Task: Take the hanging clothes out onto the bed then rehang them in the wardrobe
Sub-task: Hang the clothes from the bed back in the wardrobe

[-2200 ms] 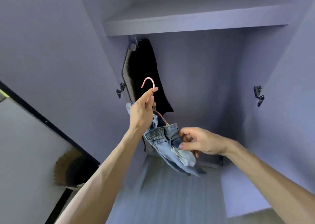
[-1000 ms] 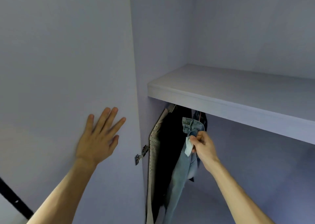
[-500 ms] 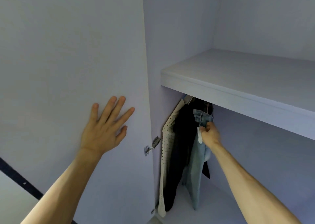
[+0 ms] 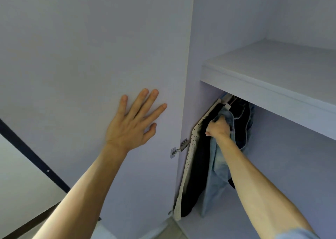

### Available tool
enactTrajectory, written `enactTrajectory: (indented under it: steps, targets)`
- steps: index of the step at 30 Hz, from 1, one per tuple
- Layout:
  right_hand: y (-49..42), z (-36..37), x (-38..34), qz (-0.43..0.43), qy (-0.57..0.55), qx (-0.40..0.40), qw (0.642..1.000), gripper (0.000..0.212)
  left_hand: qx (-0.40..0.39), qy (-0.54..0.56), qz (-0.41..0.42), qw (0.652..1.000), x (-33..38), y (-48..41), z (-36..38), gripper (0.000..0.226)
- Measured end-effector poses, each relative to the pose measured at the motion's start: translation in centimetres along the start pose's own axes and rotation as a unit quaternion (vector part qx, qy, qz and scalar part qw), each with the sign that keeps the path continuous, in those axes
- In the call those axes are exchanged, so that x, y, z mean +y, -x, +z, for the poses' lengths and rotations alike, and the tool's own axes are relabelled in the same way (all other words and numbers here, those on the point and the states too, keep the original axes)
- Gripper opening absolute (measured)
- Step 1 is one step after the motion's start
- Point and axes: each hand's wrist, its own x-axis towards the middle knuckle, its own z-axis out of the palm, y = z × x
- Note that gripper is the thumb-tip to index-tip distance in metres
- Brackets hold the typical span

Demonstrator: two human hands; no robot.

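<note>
Light blue jeans (image 4: 214, 177) hang under the wardrobe shelf (image 4: 272, 86), beside a black garment (image 4: 196, 166) and a cream dotted garment (image 4: 187, 167) at the far left of the compartment. My right hand (image 4: 218, 127) reaches inside and grips the jeans near their top. More dark clothing (image 4: 241, 122) hangs just right of my hand. My left hand (image 4: 132, 124) lies flat, fingers spread, on the open wardrobe door (image 4: 91, 56). The rail and hanger hooks are hidden behind the shelf edge.
A metal hinge (image 4: 179, 147) joins the door to the wardrobe side. The compartment's right part (image 4: 291, 166) holds no clothes. A black strip (image 4: 32, 157) runs diagonally across the pale surface at lower left.
The jeans on their pink hanger went from my hands into the wardrobe. My left hand let go and now presses the door; my right hand slid the jeans left toward the other clothes.
</note>
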Motion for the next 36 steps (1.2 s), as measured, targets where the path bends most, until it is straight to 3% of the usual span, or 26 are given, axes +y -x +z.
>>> enactTrajectory:
  steps: [3,7,11,17,21,23,25,30,32,36]
  targets:
    - [-0.6,0.8,-1.4,-0.006,0.005,-0.036,0.999,0.081,-0.008,-0.005,0.004,1.0,-0.1,0.2,0.3,0.067]
    - [-0.7,1.1,0.3,-0.043,-0.023,-0.026,0.998,0.06,-0.013,-0.007,0.002,1.0,-0.1,0.1,0.2,0.066]
    - [2.5,-0.2,1.6,-0.096,0.008,-0.042,0.994,0.073,-0.031,0.003,-0.005,0.999,0.1,0.0,-0.4,0.066]
    - [11.4,-2.3,2.2,-0.174,0.04,-0.13,0.975,0.044,-0.112,0.083,-0.044,0.989,1.1,0.3,-3.2,0.071]
    - [18.9,-2.6,2.3,-0.248,0.047,-0.181,0.951,0.036,-0.235,0.14,-0.059,0.96,2.2,5.4,-6.3,0.075]
    - [22.6,-2.0,2.8,-0.286,0.055,-0.206,0.934,0.033,-0.302,0.206,-0.118,0.923,3.4,9.9,-8.7,0.072]
    - [26.1,-0.6,3.3,-0.325,0.071,-0.231,0.914,0.03,-0.382,0.261,-0.205,0.863,4.4,15.2,-12.1,0.069]
    - [35.4,5.4,5.1,-0.367,0.087,-0.342,0.861,0.027,-0.575,0.291,-0.411,0.645,3.6,31.0,-24.1,0.062]
    - [39.8,8.3,5.7,-0.403,0.115,-0.383,0.823,0.029,-0.614,0.256,-0.472,0.579,3.0,36.9,-30.2,0.062]
    - [48.9,13.8,7.5,-0.498,0.177,-0.461,0.713,0.032,-0.64,0.163,-0.571,0.488,2.0,45.6,-42.4,0.065]
